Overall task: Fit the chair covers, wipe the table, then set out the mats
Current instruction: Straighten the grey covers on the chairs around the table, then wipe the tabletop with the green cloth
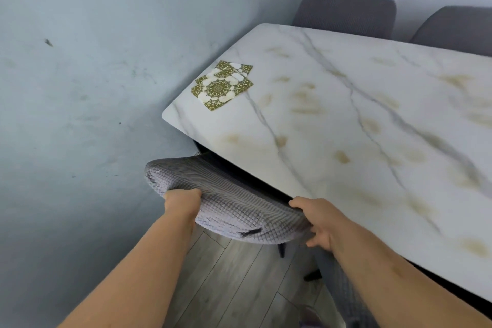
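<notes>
Head view, sole camera. Worn at head height, wide-angle, facing forward and down. Near field, low centre: left hand [182, 201], right hand [320, 224]. Beyond: table [346, 114] from centre to upper right; wall [80, 88] fills left; floor [234, 274] directly below.

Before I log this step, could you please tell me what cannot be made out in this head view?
Head view:
- Near chair: mostly hidden by the cover and table.
- Left hand: fingertips tucked under the cover.
- Mats: overlapping, count unclear.
- Far chairs: seats behind the table; right one cut by the frame edge.
- Table's right end: cut off by the frame edge.
</notes>
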The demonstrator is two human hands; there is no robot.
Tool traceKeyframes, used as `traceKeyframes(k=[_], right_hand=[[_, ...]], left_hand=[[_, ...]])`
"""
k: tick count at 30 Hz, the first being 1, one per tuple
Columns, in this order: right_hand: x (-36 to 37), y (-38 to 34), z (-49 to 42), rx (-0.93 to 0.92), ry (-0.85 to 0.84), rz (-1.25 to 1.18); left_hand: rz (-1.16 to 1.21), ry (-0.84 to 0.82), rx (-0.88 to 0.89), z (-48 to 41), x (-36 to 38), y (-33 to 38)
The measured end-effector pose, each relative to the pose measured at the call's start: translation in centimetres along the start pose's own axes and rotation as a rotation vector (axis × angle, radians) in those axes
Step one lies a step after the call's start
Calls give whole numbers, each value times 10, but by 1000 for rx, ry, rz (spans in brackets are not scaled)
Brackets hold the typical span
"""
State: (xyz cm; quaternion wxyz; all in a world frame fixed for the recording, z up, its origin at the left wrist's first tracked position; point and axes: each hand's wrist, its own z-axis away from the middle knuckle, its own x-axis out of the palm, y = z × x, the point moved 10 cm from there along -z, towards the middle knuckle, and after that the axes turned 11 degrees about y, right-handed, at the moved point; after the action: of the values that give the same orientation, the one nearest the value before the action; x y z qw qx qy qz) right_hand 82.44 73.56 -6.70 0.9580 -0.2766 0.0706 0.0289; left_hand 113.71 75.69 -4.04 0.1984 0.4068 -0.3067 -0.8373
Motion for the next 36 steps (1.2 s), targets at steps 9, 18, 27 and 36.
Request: traceKeyframes(k=[9,18,27,36], right_hand=[[-47,-23,34,-252,89,54],[-175,3,37,-377,349,9],[-343,47,-1,-337,765,191],[-481,123,-35,11,1091,470]], left_hand=[[-481,-41,434,82,30,59],[-519,-428,841,198,128,73],[-589,-658,896,287,218,58],[-665,-767,941,364,322,51]])
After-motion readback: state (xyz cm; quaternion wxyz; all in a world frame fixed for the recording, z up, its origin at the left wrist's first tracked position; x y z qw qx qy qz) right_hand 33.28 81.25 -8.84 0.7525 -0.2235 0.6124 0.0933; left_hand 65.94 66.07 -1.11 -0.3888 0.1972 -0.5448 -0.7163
